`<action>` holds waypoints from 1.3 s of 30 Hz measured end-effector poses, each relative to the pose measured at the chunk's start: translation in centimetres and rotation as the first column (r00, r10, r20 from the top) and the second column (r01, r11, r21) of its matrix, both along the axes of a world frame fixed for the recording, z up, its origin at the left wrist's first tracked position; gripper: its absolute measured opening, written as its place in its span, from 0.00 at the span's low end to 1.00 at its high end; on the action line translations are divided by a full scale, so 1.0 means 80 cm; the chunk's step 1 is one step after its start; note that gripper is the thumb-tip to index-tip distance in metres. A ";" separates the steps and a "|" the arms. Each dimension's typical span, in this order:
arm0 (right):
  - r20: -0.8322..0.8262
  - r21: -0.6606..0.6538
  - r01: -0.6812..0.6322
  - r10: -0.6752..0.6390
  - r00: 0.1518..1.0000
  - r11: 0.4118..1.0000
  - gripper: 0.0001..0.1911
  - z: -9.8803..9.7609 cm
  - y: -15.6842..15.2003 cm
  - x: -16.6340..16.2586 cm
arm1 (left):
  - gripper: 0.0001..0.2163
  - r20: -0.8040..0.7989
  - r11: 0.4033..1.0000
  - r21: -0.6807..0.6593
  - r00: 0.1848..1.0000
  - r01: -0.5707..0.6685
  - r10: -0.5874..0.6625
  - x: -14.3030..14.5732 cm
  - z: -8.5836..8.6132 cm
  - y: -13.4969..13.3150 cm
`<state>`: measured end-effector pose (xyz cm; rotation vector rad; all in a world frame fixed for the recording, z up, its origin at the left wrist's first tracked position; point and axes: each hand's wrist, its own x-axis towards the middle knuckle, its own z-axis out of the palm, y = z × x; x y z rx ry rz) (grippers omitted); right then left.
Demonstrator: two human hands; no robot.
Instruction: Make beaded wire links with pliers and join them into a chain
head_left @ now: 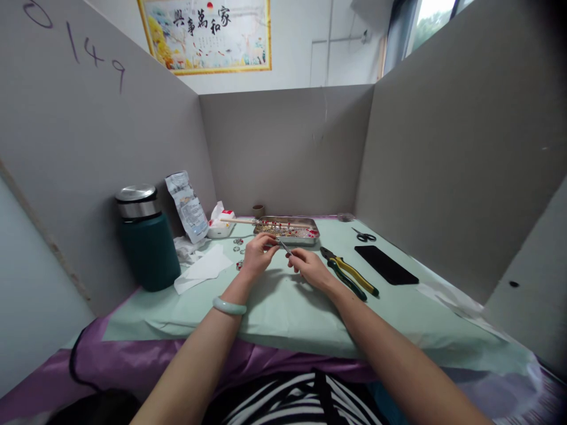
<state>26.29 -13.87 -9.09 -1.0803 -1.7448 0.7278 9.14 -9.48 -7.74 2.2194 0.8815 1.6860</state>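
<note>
My left hand (261, 254) is closed in a pinch just in front of the bead tray, and whatever lies between its fingertips is too small to make out. A pale green bangle (229, 306) circles that wrist. My right hand (309, 265) grips a thin pointed metal tool (284, 245), its tip reaching to the left fingertips. Behind both hands stands a metal tray (290, 241) of red and gold beads, with a thin wooden stick (239, 221) across its left part. Several small beaded rings (239, 265) lie left of my left hand.
Large pliers (349, 274) with green and yellow handles lie right of my right hand, near a black phone-like slab (386, 265) and scissors (365, 236). At left are a green flask (148, 242), a silvery pouch (188, 206) and white paper (204, 270). Grey partitions (287, 150) enclose the table.
</note>
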 end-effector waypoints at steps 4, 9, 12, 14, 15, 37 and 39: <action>0.159 0.205 0.106 -0.140 0.977 0.973 0.12 -0.002 -0.002 -0.001 | 0.01 0.004 0.999 -0.047 1.000 0.012 -0.011 0.000 0.001 0.000; 0.193 0.260 0.121 -0.175 0.966 0.958 0.13 -0.004 -0.001 -0.001 | 0.12 0.327 0.890 -0.371 0.934 0.265 -0.142 0.000 -0.001 0.005; 0.224 0.315 0.116 -0.192 0.955 0.942 0.11 -0.006 0.000 -0.001 | 0.17 0.456 0.736 -0.511 0.866 0.444 -0.206 -0.003 0.001 0.003; 0.251 0.356 0.104 -0.202 0.947 0.929 0.11 -0.008 0.000 -0.001 | 0.17 0.491 0.647 -0.552 0.832 0.526 -0.257 -0.006 0.003 0.001; 0.264 0.376 0.097 -0.207 0.942 0.922 0.11 -0.009 -0.001 -0.002 | 0.17 0.511 0.606 -0.560 0.812 0.564 -0.284 -0.008 0.004 0.000; 0.034 0.124 -0.111 0.108 0.994 0.986 0.13 0.002 -0.009 0.001 | 0.14 0.558 0.572 -0.527 0.764 0.629 -0.326 -0.013 0.009 -0.003; 0.051 0.144 -0.094 0.088 0.995 0.985 0.13 0.001 -0.008 0.001 | 0.14 0.542 0.588 -0.530 0.777 0.611 -0.320 -0.014 0.009 -0.003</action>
